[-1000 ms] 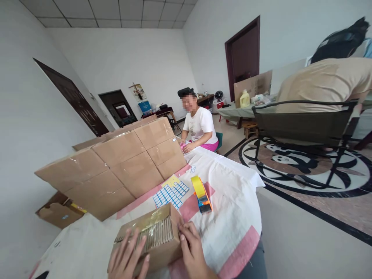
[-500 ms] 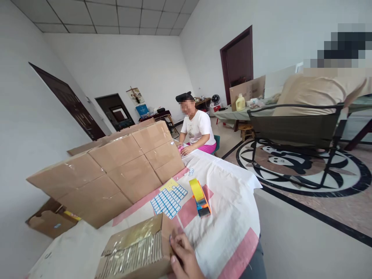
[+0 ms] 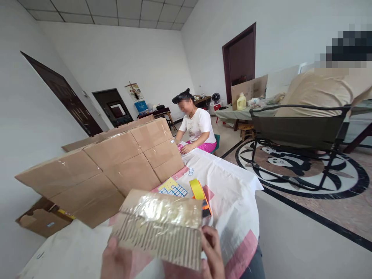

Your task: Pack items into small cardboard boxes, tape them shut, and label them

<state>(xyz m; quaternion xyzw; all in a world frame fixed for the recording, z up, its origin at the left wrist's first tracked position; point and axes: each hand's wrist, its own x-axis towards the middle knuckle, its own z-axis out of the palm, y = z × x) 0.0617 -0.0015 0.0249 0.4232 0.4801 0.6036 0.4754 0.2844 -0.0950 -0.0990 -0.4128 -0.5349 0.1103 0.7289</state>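
Observation:
A cardboard box (image 3: 162,228) with shiny clear tape over its ridged face is held up and tilted just above the cloth. My left hand (image 3: 114,259), somewhat blurred, grips its lower left edge. At its right end my right hand (image 3: 212,250) has its fingers wrapped round the edge. Behind the box a tape dispenser (image 3: 199,192) with a yellow roll and orange frame lies on the cloth, partly covered by the box. A sheet of blue-bordered labels (image 3: 174,188) also shows only in part beyond the box.
Stacked taped cardboard boxes (image 3: 128,166) form a wall across the table's left side. An open carton (image 3: 43,223) sits at far left. A co-worker in a white shirt (image 3: 199,126) sits across the table; another person occupies a dark chair (image 3: 293,130) at right.
The box has been lifted and turned so its ridged, taped face tilts toward me. My left hand has come into view at its left edge. It now covers part of the label sheet.

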